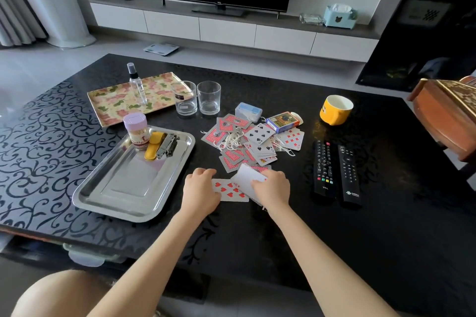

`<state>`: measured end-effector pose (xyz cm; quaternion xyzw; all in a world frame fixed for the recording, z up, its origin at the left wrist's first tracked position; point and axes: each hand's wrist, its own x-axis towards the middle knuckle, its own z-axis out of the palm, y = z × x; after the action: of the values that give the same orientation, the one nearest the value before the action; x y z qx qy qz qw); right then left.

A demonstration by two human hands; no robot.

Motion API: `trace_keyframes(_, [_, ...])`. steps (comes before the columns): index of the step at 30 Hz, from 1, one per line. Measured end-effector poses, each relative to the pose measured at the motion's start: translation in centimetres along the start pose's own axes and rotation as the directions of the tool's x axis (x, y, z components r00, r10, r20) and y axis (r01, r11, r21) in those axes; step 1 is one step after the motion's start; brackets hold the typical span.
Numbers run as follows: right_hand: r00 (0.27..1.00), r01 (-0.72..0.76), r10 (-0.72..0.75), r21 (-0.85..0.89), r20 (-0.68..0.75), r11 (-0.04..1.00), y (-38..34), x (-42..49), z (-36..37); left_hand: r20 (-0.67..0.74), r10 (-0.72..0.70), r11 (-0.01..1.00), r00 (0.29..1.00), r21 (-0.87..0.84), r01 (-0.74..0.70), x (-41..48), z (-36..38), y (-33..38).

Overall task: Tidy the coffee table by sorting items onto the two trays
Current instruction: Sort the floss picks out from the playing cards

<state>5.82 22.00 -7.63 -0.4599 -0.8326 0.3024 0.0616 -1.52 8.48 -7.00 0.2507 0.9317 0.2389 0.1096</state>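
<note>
Head: left hand [202,190] fingers curl on hearts card [230,192], flat on table [283,239]. Right hand [271,188] grips card stack [248,177] beside it. Pile [247,141] beyond, between steel tray [128,183] and remotes [325,170]. Tray's near half bare. One remote reads TCL.

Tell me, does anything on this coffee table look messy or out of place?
Yes: the playing cards lie scattered mid-table, some face up, some face down, with white floss picks tangled among them.
</note>
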Motion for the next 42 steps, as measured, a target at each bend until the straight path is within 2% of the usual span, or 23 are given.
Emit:
trace_keyframes(2, [0.999, 0.034, -0.033, -0.038, 0.021, 0.999, -0.5, 0.4, 0.4, 0.078, 0.052, 0.994, 0.996, 0.089, -0.059, 0.7, -0.4, -0.1])
trace_keyframes(4, [0.994, 0.092, -0.092, 0.003, 0.053, 0.996, -0.9, 0.8, -0.3, 0.133, 0.091, 0.987, 0.987, 0.117, -0.107, 1.7, -0.9, -0.3])
trace_keyframes(7, [0.965, 0.208, -0.231, 0.171, 0.125, 0.963, -1.0, 1.3, -1.9, 0.191, 0.113, 0.982, 0.975, 0.131, -0.139, 2.7, -1.6, -0.3])
trace_keyframes(10, [0.952, 0.161, -0.257, 0.444, 0.166, 0.881, -0.6, 1.1, -3.1, 0.096, 0.141, 0.985, 0.985, 0.085, -0.149, 2.8, -1.9, 0.0])
trace_keyframes(11, [0.953, 0.118, -0.243, 0.520, 0.179, 0.846, -0.5, 0.8, -3.3, 0.065, 0.122, 0.992, 0.990, -0.045, -0.120, 2.7, -2.1, 0.2])
trace_keyframes(12, [0.955, 0.067, -0.222, 0.586, 0.197, 0.808, -0.5, 0.6, -3.4, 0.073, 0.078, 0.966, 0.994, -0.253, -0.057, 2.5, -2.3, 0.4])
trace_keyframes(14, [0.948, -0.050, -0.175, 0.667, 0.266, 0.743, -0.5, 0.6, -3.3, 0.208, 0.025, 0.745, 0.978, -0.656, 0.120, 2.0, -2.7, 1.3])
trace_keyframes(15, [0.940, -0.102, -0.153, 0.677, 0.306, 0.729, -0.7, 0.7, -3.3, 0.266, 0.032, 0.634, 0.963, -0.751, 0.186, 2.0, -2.8, 1.7])
trace_keyframes(16, [0.931, -0.150, -0.128, 0.678, 0.342, 0.719, -0.7, 0.8, -3.4, 0.290, 0.045, 0.568, 0.956, -0.795, 0.215, 2.1, -2.6, 2.0])
trace_keyframes(17, [0.923, -0.194, -0.102, 0.678, 0.370, 0.709, -0.8, 0.8, -3.5, 0.288, 0.053, 0.537, 0.956, -0.816, 0.215, 2.3, -2.3, 2.2])
trace_keyframes(21, [0.921, -0.283, -0.033, 0.725, 0.388, 0.628, -0.4, 0.8, -4.0, 0.273, 0.017, 0.545, 0.962, -0.809, 0.220, 2.4, -1.4, 2.6])
trace_keyframes(26, [0.935, -0.260, -0.019, 0.723, 0.353, 0.640, 0.4, 0.8, -4.6, 0.277, -0.004, 0.506, 0.961, -0.828, 0.241, 2.2, -0.8, 3.3])
trace_keyframes(29, [0.939, -0.291, 0.025, 0.755, 0.342, 0.587, 1.0, 0.9, -5.3, 0.219, -0.079, 0.527, 0.973, -0.819, 0.227, 2.2, -0.8, 3.6])
trace_keyframes(31, [0.909, -0.382, 0.067, 0.757, 0.412, 0.529, 1.5, 0.6, -5.6, 0.172, -0.128, 0.537, 0.977, -0.816, 0.214, 2.4, -0.6, 3.7])
trace_keyframes(33, [0.837, -0.507, 0.065, 0.726, 0.543, 0.465, 1.9, 0.0, -5.8, 0.132, -0.153, 0.539, 0.979, -0.820, 0.195, 2.4, -0.5, 3.8])
trace_keyframes(35, [0.806, -0.547, 0.071, 0.693, 0.588, 0.469, 2.1, -0.6, -5.3, 0.102, -0.164, 0.545, 0.981, -0.820, 0.176, 2.4, -0.4, 3.9])
trace_keyframes(36, [0.835, -0.506, 0.091, 0.691, 0.543, 0.516, 2.3, -0.7, -4.9, 0.080, -0.170, 0.557, 0.982, -0.815, 0.163, 2.4, -0.3, 3.9])
trace_keyframes(39, [0.954, -0.294, 0.149, 0.726, 0.258, 0.622, 2.7, -0.5, -4.5, 0.047, -0.180, 0.563, 0.983, -0.814, 0.142, 2.6, -0.2, 4.0])
trace_keyframes(42, [0.992, -0.128, 0.079, 0.744, 0.100, 0.655, 2.7, -0.4, -5.1, 0.103, -0.157, 0.516, 0.982, -0.840, 0.171, 2.7, -0.5, 3.9])
